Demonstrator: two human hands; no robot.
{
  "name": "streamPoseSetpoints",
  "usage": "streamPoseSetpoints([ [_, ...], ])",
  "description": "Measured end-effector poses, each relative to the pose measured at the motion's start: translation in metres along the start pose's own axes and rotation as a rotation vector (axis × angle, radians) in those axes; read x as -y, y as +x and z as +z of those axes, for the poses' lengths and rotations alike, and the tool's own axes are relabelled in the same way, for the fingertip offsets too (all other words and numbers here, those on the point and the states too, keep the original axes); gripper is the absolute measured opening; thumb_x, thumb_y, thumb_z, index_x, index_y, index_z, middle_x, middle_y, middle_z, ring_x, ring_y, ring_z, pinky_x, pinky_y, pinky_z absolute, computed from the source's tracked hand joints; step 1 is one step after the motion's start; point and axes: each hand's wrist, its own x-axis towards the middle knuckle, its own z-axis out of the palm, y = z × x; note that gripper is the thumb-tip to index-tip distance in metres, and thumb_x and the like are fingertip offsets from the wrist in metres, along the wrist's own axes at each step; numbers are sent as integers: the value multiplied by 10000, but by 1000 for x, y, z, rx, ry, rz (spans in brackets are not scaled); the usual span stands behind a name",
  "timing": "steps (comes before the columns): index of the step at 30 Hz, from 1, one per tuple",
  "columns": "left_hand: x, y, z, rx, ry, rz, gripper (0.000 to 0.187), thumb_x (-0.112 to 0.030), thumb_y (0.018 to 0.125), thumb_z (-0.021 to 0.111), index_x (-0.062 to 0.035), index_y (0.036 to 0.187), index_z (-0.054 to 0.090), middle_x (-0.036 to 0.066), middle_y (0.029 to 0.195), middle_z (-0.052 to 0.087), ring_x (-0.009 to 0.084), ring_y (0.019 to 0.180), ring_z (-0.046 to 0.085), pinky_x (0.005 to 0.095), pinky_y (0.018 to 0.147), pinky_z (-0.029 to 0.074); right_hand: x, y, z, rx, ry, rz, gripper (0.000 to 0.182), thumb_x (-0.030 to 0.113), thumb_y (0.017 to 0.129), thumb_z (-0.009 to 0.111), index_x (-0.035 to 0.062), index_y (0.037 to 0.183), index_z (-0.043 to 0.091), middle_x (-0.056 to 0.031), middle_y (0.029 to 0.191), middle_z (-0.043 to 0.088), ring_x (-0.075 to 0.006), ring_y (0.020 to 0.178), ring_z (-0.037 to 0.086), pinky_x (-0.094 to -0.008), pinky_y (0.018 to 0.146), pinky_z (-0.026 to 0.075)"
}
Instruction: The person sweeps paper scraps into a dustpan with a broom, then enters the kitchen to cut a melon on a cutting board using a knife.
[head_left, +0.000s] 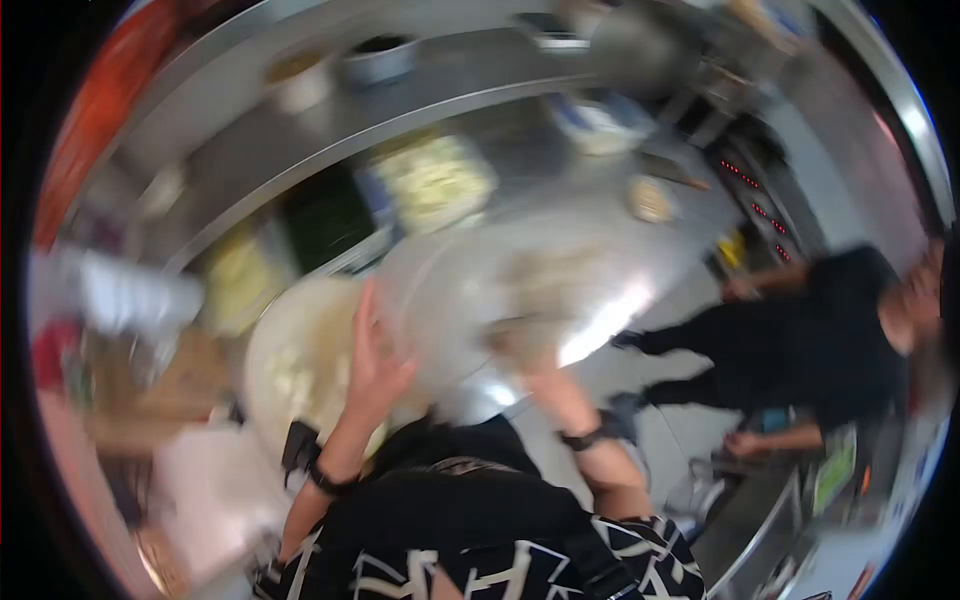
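Okay, so the blur was what bugged me here. The right hand (548, 385) was right by a smeary tan-and-grey soft-looking thing (560, 280) on the shiny stainless-steel counter (520, 150). Couldn't tell if those fingers were gripping it, just touching it, or bare, because they were too smeared. There was also a dark brownish streak (512, 328) just past the fingertips. Couldn't tell what that was, but if it had been anything hard or sharp, a quick swipe there looked like a good way to knock it or catch a finger.

The left hand (380, 365) looked empty, fingers up and thumb spread wide, overlapping the side of the big round cream-coloured board or shallow bowl (262, 345). Couldn't tell if they touched. My worry there: the chunky black strap gadget (300, 445) on that wrist sat close to the rim, so one careless sweep could have snagged it and scattered the loose whitish chunks (292, 383).

Also, the clear plastic tub (380, 200) of pale yellow chopped pieces (435, 182) looked uncovered and pretty full, so one bump from a long reach might have spilled some.
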Motion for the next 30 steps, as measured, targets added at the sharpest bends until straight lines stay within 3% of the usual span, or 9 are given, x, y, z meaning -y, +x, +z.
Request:
streamPoseSetpoints([
  [1, 2, -6, 13, 73, 60, -11, 949, -273, 631, 672, -85, 1353, 86, 105, 1343, 189, 251, 1241, 206, 400, 947, 305, 0, -3, 36, 139, 289, 390, 172, 93, 668, 540, -12, 805, 538, -153, 766, 523, -326, 729, 491, -397, 705, 396],
  [3, 94, -27, -24, 108, 669, 86, 760, -151, 734, 553, -8, 1332, 105, 130, 1346, 197, 259, 1248, 188, 364, 1005, 219, 4, 18, 67, 81, 146, -203, 152, 80, 647, 539, 15, 784, 531, -143, 840, 500, -312, 837, 458, -394, 744, 378],
  [4, 201, -26, -117, 304, 953, 36, 714, -178, 760, 516, -7, 1330, 121, 151, 1343, 205, 269, 1242, 203, 366, 1011, 208, 12, 25, 69, 12, 48, -88, 205, 104, 632, 550, 23, 815, 509, -137, 852, 482, -297, 866, 455, -388, 761, 375],
  [5, 100, -31, -38, 104, 183, -44, 729, -261, 760, 523, -6, 1327, 144, 151, 1342, 221, 273, 1227, 238, 375, 1007, 214, 14, 31, 58, 105, -170, -100, 280, 108, 625, 547, 24, 886, 494, -135, 903, 462, -295, 905, 446, -378, 784, 371],
  [12, 20, 12, 28, 20, 349, 216, 578, -319, 833, 440, 34, 1268, 298, 147, 1333, 274, 257, 1224, 271, 363, 989, 238, 24, 35, 41, -7, -384, 608, 388, 143, 571, 622, -32, 898, 506, -169, 944, 469, -329, 904, 461, -381, 706, 436],
  [15, 49, 21, 14, 102, 768, 466, 655, -415, 836, 438, 25, 1285, 256, 166, 1342, 260, 286, 1242, 243, 399, 1021, 162, -1, 9, 59, 178, -145, 364, 270, 152, 600, 616, -38, 770, 528, -191, 798, 509, -331, 748, 520, -411, 644, 435],
  [19, 71, 5, 7, 120, -40, -102, 500, -293, 897, 274, 0, 1299, 223, 113, 1315, 287, 234, 1196, 302, 354, 978, 282, -2, 15, 46, 12, 206, 48, 383, 36, 594, 614, -39, 927, 443, -230, 1004, 415, -407, 954, 409, -416, 801, 374],
  [26, 25, -1, 33, 33, 118, 112, 657, -338, 804, 492, -29, 1313, 212, 111, 1305, 260, 256, 1166, 297, 356, 993, 206, 25, 38, 31, -4, -361, 523, 342, 62, 566, 634, -68, 837, 471, -221, 938, 465, -381, 860, 473, -396, 746, 413],
  [30, 27, -1, 20, 52, 415, 259, 639, -288, 795, 503, -13, 1300, 224, 154, 1275, 280, 259, 1173, 277, 358, 975, 209, 16, 25, 47, 127, -352, 376, 324, 89, 570, 640, -59, 804, 472, -210, 888, 474, -371, 799, 487, -402, 712, 415],
])
